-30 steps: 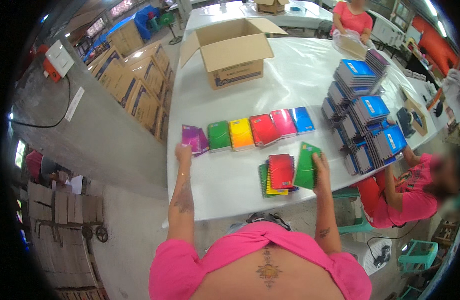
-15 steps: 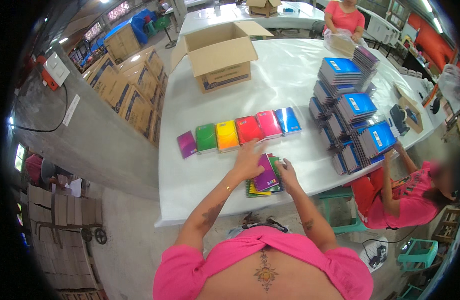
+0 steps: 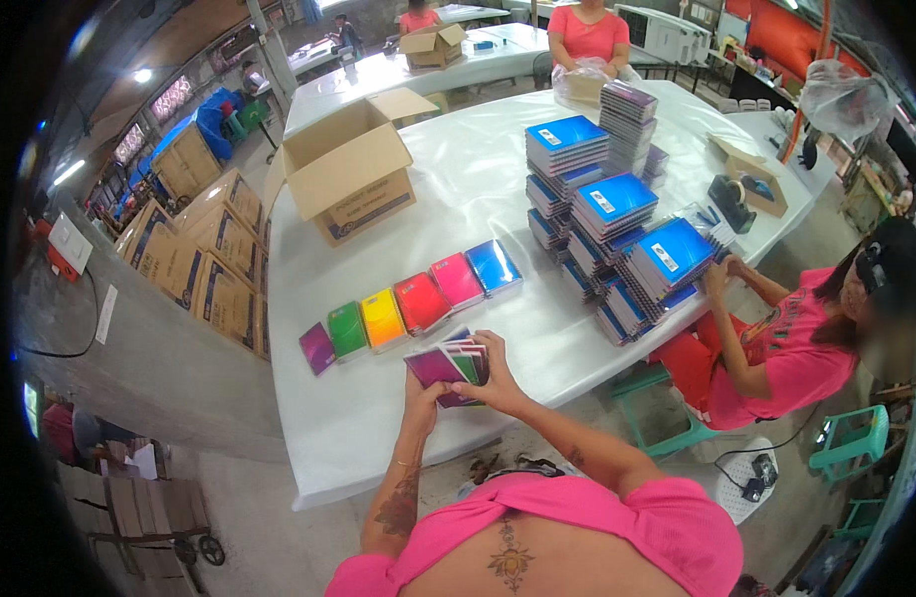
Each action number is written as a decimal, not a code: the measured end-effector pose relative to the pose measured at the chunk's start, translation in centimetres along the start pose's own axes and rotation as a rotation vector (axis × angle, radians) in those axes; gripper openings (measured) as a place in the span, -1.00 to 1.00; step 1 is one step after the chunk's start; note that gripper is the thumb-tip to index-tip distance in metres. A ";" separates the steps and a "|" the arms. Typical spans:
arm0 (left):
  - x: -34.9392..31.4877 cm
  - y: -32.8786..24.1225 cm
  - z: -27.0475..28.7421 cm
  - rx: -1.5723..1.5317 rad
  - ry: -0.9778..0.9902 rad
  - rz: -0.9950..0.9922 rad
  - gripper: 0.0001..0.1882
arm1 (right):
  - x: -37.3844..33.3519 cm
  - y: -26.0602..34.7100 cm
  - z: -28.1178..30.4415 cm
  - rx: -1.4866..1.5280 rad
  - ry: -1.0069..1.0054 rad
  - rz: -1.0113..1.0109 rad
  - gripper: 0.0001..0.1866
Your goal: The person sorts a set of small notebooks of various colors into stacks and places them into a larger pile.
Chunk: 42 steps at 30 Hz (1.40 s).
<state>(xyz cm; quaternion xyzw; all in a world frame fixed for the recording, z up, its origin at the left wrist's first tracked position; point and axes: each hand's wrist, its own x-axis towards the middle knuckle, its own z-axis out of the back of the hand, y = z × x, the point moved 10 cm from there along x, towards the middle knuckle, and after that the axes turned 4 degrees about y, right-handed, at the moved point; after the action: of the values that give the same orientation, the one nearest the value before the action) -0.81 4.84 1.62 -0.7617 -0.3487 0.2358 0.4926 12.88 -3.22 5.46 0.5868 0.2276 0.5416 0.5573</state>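
Between my two hands is a small stack of spiral notebooks (image 3: pixel 433 366), tilted and fanned, its purple cover uppermost and green showing below. My left hand (image 3: pixel 423 401) is closed round its left and near side. With my right hand (image 3: pixel 495 378) I grip the right side, the thumb lying across the near edge. Just beyond lies a slanting row of notebooks: purple (image 3: pixel 317 348), green (image 3: pixel 347 329), yellow (image 3: pixel 382 318), red (image 3: pixel 421 301), pink (image 3: pixel 457 280) and blue (image 3: pixel 494 266). The purple one at the left end sits lowest.
Tall stacks of blue-covered notebooks (image 3: pixel 614 199) stand on the white table (image 3: pixel 363 468) to the right. A seated co-worker (image 3: pixel 786 348) handles the nearest stack. An open carton (image 3: pixel 363 199) stands at the far left. Another person (image 3: pixel 589 45) holds a plastic-wrapped bundle. A pillar (image 3: pixel 169 328) rises at the left.
The small stack lay on the table with my left hand reaching over it; now both hands grip it, tilted up and fanned. My view has swung to the right.
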 end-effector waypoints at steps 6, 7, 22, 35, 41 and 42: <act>-0.9 1.2 -2.2 0.193 0.086 -0.091 0.10 | -3.1 -3.9 -1.5 0.554 0.012 -0.226 0.18; -1.0 1.0 -1.7 0.196 0.070 -0.101 0.10 | -2.7 -3.7 -1.4 0.560 0.030 -0.222 0.18; 0.3 3.4 -1.2 0.471 0.245 -0.058 -0.05 | -1.4 -2.6 -0.6 0.482 0.158 -0.138 0.25; 4.8 -5.1 -6.5 0.990 0.495 -0.011 -0.27 | -3.0 -1.7 1.0 0.004 0.045 -0.021 0.39; 7.4 -3.5 -6.1 1.116 0.467 0.093 -0.57 | -4.7 -0.8 0.9 -0.055 -0.065 -0.044 0.29; 7.7 -4.2 -6.1 1.174 0.398 0.037 -0.58 | -4.8 -0.7 1.2 -0.079 -0.093 -0.032 0.23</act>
<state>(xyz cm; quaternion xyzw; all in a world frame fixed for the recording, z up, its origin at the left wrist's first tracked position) 7.19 8.35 7.79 -0.3990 -0.0491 0.2500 0.8809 12.67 -7.75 3.25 0.5851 0.1893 0.5132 0.5987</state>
